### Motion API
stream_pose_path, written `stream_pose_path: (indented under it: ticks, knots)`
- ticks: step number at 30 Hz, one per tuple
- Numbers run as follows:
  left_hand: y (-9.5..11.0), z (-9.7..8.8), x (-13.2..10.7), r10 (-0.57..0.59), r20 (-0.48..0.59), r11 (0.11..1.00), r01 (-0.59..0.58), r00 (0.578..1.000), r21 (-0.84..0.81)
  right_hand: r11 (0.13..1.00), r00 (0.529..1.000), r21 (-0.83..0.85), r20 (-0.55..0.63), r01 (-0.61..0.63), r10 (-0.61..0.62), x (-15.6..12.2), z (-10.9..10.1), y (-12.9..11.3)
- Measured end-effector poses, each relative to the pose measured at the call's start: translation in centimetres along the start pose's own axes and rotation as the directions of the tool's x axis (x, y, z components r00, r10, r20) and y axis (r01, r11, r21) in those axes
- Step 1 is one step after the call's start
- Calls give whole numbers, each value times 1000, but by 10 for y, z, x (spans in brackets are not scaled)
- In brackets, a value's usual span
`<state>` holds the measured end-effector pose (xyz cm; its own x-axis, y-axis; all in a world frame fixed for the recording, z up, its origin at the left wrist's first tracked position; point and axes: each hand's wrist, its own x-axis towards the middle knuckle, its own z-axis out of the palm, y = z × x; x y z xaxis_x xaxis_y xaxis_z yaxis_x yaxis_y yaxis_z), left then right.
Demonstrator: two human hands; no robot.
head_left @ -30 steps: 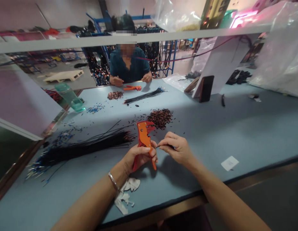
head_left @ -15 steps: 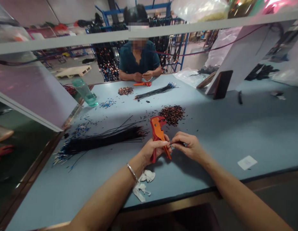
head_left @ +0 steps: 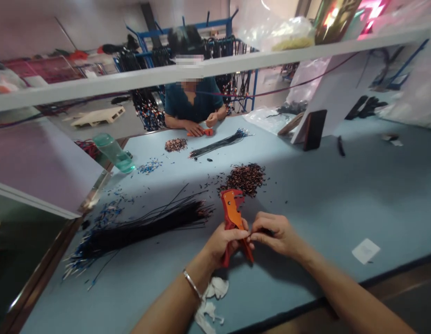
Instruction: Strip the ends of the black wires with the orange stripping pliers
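My left hand [head_left: 232, 239] is closed around an orange and red wire stripper [head_left: 232, 208], whose jaws point away from me. Close beside it, my right hand [head_left: 273, 232] is pinched, its fingertips meeting those of my left hand at the tool's handles. A thin dark thing shows between the fingertips, too small to name. Just beyond the jaws lies a heap of small black and copper-coloured pieces [head_left: 246, 178]. To the left rests a thick bundle of black wires [head_left: 138, 229], with blue and white ends at its left.
A co-worker [head_left: 194, 102] sits opposite, one hand on an orange tool [head_left: 208, 132]. Near them lie a smaller wire bundle [head_left: 218, 143] and a copper-coloured heap [head_left: 176, 144]. A green bottle [head_left: 114, 153], a phone [head_left: 315, 130], crumpled tissue [head_left: 217, 288] and a white paper [head_left: 366, 251] are on the table.
The view has tilted up, so the table sits lower in the picture. Both my hands keep their hold close together. Opposite, the co-worker's hands have parted, one now on the orange tool.
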<state>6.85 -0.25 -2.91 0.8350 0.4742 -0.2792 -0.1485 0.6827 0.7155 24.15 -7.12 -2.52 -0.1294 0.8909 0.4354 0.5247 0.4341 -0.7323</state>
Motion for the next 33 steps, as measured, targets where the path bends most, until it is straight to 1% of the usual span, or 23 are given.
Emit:
stream_pose_path:
  ticks: [3,8,12,14,18,24,29,31,33]
  knots:
    - [-1,-3,0,-33,-15,999,33,999,-16,1000,1000,12,-7,11,-11,2,2,0]
    - [-2,-8,-1,-6,-4,1000,6,1000,-28,1000,1000,25,-6,-18,18,3,4,-1]
    - [0,-8,-3,-6,-4,1000,5,1000,-26,1000,1000,21,14,-9,9,2,3,-4]
    - [1,-7,-4,-5,10,1000,5,1000,-8,1000,999,4,28,16,-16,1,1,-3]
    - [1,-7,0,16,27,1000,-15,1000,-25,996,997,-55,27,67,-65,-1,-6,4]
    - [1,-5,5,14,56,1000,-14,998,-8,988,999,-154,-32,13,-19,-3,-10,11]
    - [3,-5,4,21,78,1000,-22,997,13,980,1000,-199,-2,30,-31,-3,-14,13]
    - [4,-5,4,45,79,999,-47,996,20,969,997,-245,-72,-17,-1,-4,-17,16]
    - [4,-5,3,57,87,998,-60,995,30,947,979,-299,-194,-119,62,-4,-20,21]
